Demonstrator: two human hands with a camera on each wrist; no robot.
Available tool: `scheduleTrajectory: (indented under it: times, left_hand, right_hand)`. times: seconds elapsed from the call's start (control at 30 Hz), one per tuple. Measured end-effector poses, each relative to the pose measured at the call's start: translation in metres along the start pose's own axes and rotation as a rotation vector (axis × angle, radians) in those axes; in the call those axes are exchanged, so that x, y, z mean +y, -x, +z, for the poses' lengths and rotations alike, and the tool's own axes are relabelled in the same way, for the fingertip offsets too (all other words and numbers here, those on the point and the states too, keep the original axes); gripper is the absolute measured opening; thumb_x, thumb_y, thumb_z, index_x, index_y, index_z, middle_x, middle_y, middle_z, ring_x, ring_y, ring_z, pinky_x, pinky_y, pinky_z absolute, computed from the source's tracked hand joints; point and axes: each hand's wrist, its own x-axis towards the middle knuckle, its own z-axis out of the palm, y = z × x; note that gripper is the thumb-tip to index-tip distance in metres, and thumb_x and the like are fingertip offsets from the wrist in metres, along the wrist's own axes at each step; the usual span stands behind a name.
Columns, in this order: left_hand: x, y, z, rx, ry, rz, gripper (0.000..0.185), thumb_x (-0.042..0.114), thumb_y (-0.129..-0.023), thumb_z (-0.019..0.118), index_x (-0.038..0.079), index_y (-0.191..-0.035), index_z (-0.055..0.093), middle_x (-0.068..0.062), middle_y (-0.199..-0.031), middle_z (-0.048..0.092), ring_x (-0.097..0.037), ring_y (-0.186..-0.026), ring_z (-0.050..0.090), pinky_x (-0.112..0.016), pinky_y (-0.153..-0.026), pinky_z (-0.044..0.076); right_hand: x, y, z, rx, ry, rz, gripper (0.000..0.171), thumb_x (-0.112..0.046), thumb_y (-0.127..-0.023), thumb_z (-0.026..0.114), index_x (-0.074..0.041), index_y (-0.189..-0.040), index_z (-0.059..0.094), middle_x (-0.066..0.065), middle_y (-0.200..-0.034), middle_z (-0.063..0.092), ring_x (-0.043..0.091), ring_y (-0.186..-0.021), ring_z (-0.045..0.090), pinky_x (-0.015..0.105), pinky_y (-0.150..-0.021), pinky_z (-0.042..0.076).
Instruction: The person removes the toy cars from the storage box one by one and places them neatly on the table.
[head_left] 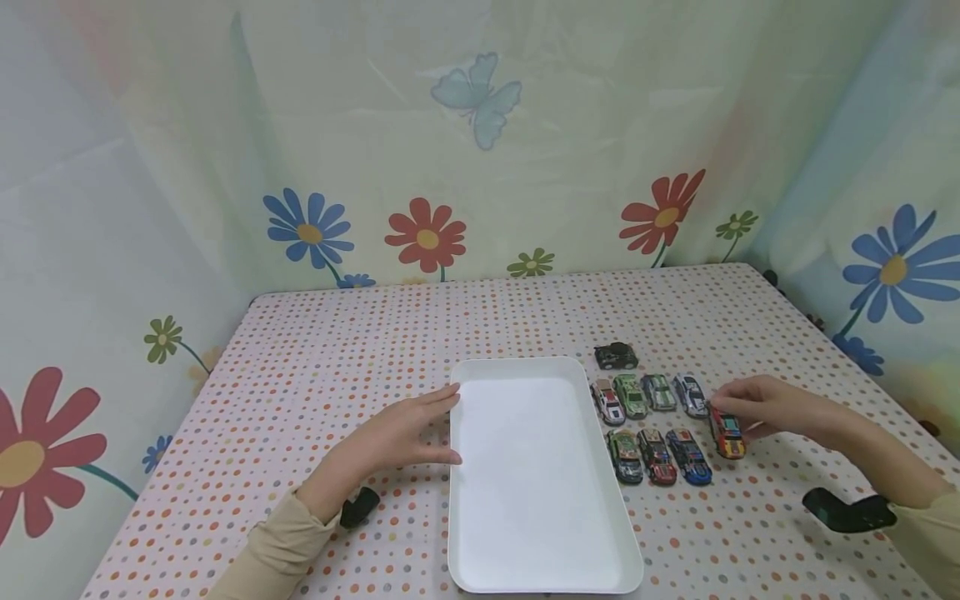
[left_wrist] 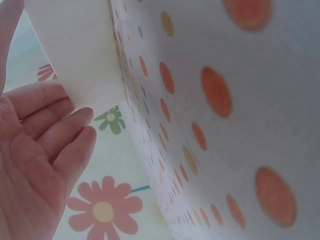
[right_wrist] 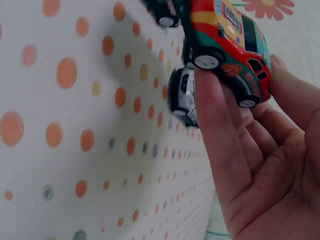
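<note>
We see our right hand [right_wrist: 260, 165] from close up, palm twd the camera, fingers [right_wrist: 220, 125] reaching up to a small red toy car w/ green and yellow panels and white wheels [right_wrist: 227, 42]. One finger lies against the car's side below a front wheel; another fingertip touches its far end at the right. The car is tilted in frame, near the top edge. Just behind it sits a silver-white toy car [right_wrist: 182, 95], partly hidden by the finger. A dark toy car [right_wrist: 162, 12] is cut off at the top. All over a white tablecloth w/ orange, yellow and grey polka dots [right_wrist: 75, 140]. Top right corner: a pink flower print [right_wrist: 270, 7] on a pale backdrop.
</note>
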Motion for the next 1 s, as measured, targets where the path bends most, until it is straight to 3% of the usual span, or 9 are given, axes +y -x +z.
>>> scheduleTrajectory:
  times: [0.13,0.27,0.53,0.73,1.0]
  left_hand:
    - [0.000,0.000,0.000,0.002,0.003,-0.002,0.090,0.061,-0.079,0.059,0.002,-0.143,0.037,-0.008,-0.150,0.028,-0.022,-0.134,0.028,-0.037,-0.104,0.033]
    - [-0.001,0.000,0.001,0.011,0.008,0.009,0.090,0.061,-0.079,0.059,0.002,-0.142,0.037,-0.009,-0.149,0.028,-0.023,-0.134,0.029,-0.038,-0.103,0.033]
    - [-0.001,-0.001,0.000,0.000,0.011,0.003,0.091,0.060,-0.078,0.062,0.002,-0.143,0.036,-0.008,-0.150,0.026,-0.022,-0.134,0.027,-0.037,-0.104,0.033]
    - [-0.001,-0.001,0.001,-0.001,0.011,-0.002,0.090,0.060,-0.078,0.061,0.002,-0.143,0.037,-0.008,-0.150,0.027,-0.022,-0.134,0.028,-0.037,-0.104,0.033]
    - [0.001,-0.001,0.000,-0.001,0.005,-0.002,0.090,0.058,-0.078,0.063,0.002,-0.142,0.037,-0.008,-0.150,0.027,-0.022,-0.134,0.028,-0.037,-0.104,0.033]
  right_hand:
    - [0.008,-0.001,-0.004,-0.050,-0.030,-0.012,0.047,-0.024,-0.100,0.048,0.018,-0.121,0.047,0.013,-0.105,0.059,0.027,-0.095,0.059,0.044,-0.078,0.052]
    - [0.017,-0.002,-0.007,-0.065,-0.047,-0.011,0.048,-0.023,-0.099,0.049,0.019,-0.121,0.046,0.014,-0.109,0.059,0.025,-0.091,0.060,0.042,-0.077,0.052]
    - [0.029,-0.008,-0.007,-0.126,-0.123,-0.025,0.038,-0.021,-0.099,0.049,0.013,-0.116,0.052,0.007,-0.086,0.055,0.017,-0.066,0.053,0.037,-0.063,0.052]
    - [0.031,-0.010,0.000,-0.127,-0.105,-0.065,0.034,-0.019,-0.098,0.051,0.011,-0.113,0.053,0.007,-0.084,0.053,0.016,-0.065,0.050,0.035,-0.060,0.051]
    - [0.033,-0.016,0.009,-0.050,-0.027,-0.057,0.030,-0.019,-0.096,0.056,0.008,-0.108,0.058,0.007,-0.085,0.055,0.017,-0.070,0.053,0.032,-0.059,0.051]
